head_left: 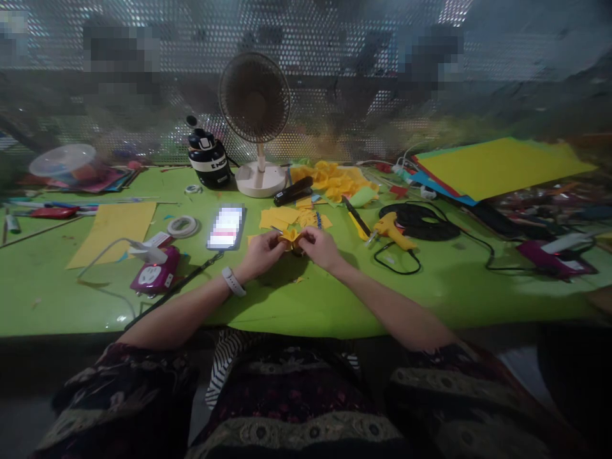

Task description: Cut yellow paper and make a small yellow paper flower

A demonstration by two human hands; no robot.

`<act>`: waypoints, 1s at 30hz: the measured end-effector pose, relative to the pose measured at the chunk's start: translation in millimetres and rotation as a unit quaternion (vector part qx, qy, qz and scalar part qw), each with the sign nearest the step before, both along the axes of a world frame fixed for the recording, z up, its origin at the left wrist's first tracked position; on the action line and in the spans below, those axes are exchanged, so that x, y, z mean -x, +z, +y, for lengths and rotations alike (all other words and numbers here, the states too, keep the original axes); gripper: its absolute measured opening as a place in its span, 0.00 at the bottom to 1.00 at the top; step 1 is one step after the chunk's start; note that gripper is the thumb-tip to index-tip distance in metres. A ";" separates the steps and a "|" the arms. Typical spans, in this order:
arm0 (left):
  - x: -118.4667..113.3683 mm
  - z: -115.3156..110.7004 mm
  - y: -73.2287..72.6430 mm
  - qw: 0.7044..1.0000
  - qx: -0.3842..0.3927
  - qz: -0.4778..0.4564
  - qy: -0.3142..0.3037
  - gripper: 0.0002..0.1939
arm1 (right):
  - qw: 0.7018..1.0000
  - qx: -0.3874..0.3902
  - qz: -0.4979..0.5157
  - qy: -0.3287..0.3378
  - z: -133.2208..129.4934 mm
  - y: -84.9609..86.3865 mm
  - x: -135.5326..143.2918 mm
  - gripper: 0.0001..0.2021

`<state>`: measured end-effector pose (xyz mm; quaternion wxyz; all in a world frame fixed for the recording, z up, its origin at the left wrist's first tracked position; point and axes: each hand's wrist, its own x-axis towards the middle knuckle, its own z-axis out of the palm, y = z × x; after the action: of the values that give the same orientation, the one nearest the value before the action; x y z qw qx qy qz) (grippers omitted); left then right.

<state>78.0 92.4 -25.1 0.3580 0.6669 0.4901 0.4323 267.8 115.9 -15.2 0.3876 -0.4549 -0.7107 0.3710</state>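
Observation:
Between my two hands is a small yellow paper flower (290, 236), held just above the green table. My left hand (262, 254) pinches its left side, fingers closed; a thin dark tip, too small to name, shows by these fingertips. On the other side my right hand (321, 247) grips the flower's right edge between thumb and fingers. Just beyond the hands lie cut yellow paper pieces (278, 217) and a fringed yellow strip (310, 218). A yellow glue gun (394, 232) rests to the right, beside a yellow-and-black cutter knife (356, 218).
A lit phone (226, 227), a tape roll (182, 226) and a purple power adapter (155, 270) lie to the left. Behind stand a fan (261, 178) and a black bottle (209, 159). Crumpled yellow paper (335, 182), a coiled black cable (425, 220) and coloured sheets (502, 166) are farther off.

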 end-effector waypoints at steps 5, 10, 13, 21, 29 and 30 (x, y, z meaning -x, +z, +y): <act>1.9 2.6 -1.8 0.999 -0.033 -0.017 -0.007 0.18 | 1.000 -0.020 -0.020 -0.002 1.8 0.5 -1.7 0.03; 1.1 3.0 -1.7 0.998 -0.042 -0.048 -0.015 0.14 | 0.999 -0.020 -0.025 -0.010 1.6 3.3 -2.2 0.03; 0.8 2.6 -2.7 0.998 -0.036 -0.056 -0.014 0.12 | 0.999 -0.020 -0.028 -0.015 0.9 5.8 -2.0 0.03; 5.1 4.1 -3.8 0.998 -0.046 -0.037 -0.020 0.11 | 1.000 0.006 -0.020 -0.010 -0.2 6.2 -0.4 0.03; 4.9 1.9 3.4 0.999 -0.025 -0.018 -0.008 0.14 | 1.000 0.005 0.005 -0.009 4.9 1.7 -3.3 0.02; 4.8 2.2 4.0 0.999 -0.020 -0.026 -0.004 0.15 | 1.000 0.004 0.009 -0.009 5.7 1.6 -3.8 0.02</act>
<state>73.1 94.6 -21.0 0.3595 0.6644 0.4690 0.4575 271.6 121.7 -13.6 0.3951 -0.4602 -0.7014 0.3744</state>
